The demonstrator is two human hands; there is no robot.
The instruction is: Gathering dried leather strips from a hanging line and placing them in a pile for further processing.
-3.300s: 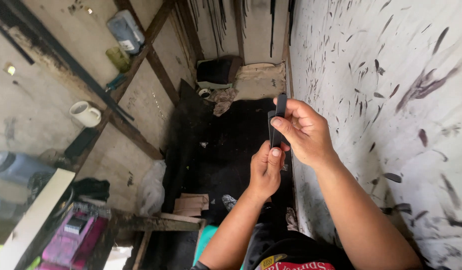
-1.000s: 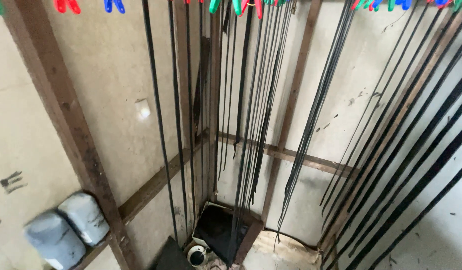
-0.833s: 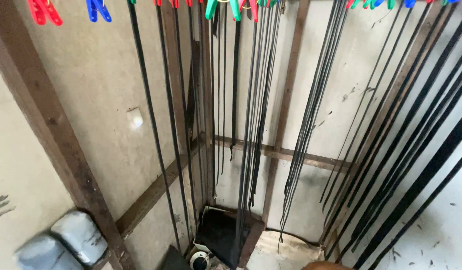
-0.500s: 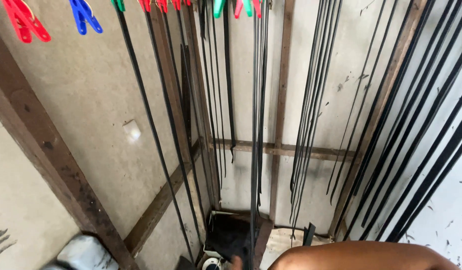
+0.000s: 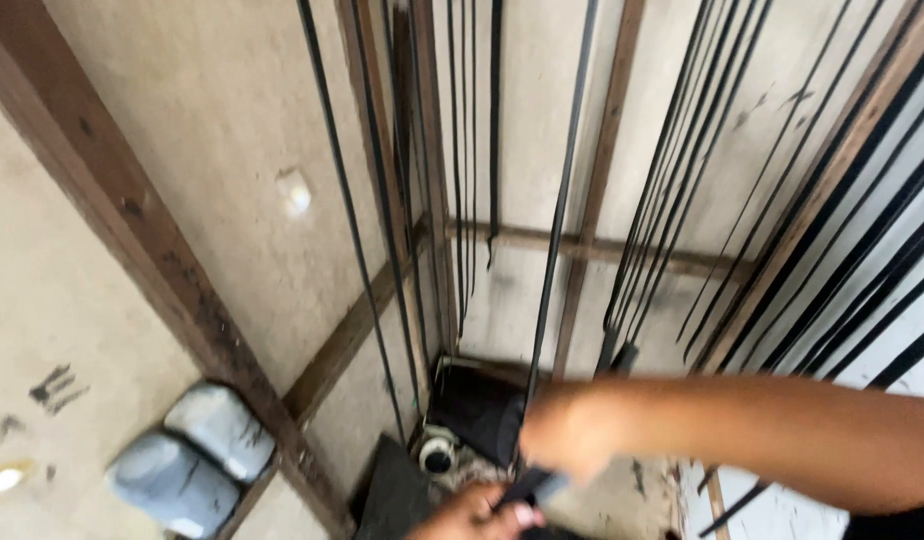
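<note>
Many long black strips hang down along the wooden-framed walls. One black strip (image 5: 560, 210) runs from the top down to my hands. My right hand (image 5: 570, 432), blurred, reaches in from the right on a bare forearm and closes around this strip low in the view. Just below it, at the bottom edge, my left hand (image 5: 474, 515) pinches the strip's dark lower end (image 5: 534, 487). The two hands are close together, one above the other.
Two grey plastic jugs (image 5: 187, 462) rest on a wooden ledge at lower left. A small white round container (image 5: 439, 455) and a black bin (image 5: 482, 405) sit in the floor corner. More black strips (image 5: 832, 250) hang close on the right. Brown wooden beams (image 5: 142, 215) cross the walls.
The view has dipped, so the coloured pegs at the top are gone. My right forearm and hand rose into view, the left hand appeared below, and both closed on one hanging strip.
</note>
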